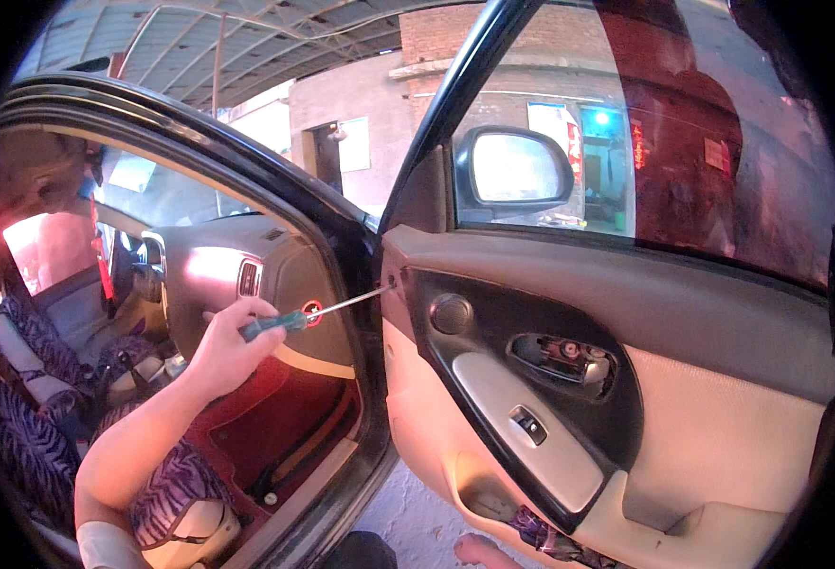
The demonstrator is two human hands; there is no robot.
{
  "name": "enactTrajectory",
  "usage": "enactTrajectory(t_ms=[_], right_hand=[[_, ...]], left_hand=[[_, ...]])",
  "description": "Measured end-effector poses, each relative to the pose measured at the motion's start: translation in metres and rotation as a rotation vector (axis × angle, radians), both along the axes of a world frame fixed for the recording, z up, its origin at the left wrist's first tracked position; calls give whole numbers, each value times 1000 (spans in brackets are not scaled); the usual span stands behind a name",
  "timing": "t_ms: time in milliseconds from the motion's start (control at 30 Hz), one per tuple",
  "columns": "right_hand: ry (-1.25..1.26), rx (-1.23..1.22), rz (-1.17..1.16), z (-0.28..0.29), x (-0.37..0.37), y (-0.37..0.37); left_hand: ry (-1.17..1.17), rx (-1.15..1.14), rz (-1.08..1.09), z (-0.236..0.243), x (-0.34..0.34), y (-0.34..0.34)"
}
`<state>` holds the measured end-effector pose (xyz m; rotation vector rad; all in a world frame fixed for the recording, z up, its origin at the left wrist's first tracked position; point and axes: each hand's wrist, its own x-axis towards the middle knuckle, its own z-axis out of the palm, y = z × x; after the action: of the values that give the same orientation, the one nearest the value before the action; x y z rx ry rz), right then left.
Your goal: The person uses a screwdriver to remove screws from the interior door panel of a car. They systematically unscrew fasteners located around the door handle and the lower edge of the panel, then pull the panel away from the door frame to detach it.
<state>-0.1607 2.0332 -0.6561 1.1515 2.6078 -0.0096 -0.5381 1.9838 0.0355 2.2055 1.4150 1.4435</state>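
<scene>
My left hand [242, 341] grips a screwdriver's green handle [275, 324], with fingers wrapped round it. Its long metal shaft [342, 299] reaches right to the front upper corner [400, 270] of an open car door's trim panel; whether the tip touches it I cannot tell. On the panel are a round speaker cover [451, 311], an inner handle recess [560, 360] with exposed metal and a silver armrest switch plate [493, 427]. Part of my right hand [482, 550] shows low at the bottom centre, below the door; its finger state is unclear.
At left, the car's doorway frames zebra-patterned seats [29, 436], a dashboard [209, 256] and a red floor mat [261, 436]. The side mirror [512, 166] shows through the door window. A brick-topped wall [384, 133] and metal roof are behind; concrete ground [417, 503] lies below.
</scene>
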Motion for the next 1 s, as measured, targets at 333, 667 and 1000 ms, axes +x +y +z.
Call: enactTrajectory(t_ms=[333, 667, 1000], right_hand=[[361, -564, -654, 154, -7, -38], [300, -505, -547, 153, -9, -38], [314, -387, -639, 126, -6, -36]], left_hand=[[388, 433, 133, -2, -5, 3], [441, 588, 36, 2, 3, -8], [-214, -138, -14, 2, 1, -5]])
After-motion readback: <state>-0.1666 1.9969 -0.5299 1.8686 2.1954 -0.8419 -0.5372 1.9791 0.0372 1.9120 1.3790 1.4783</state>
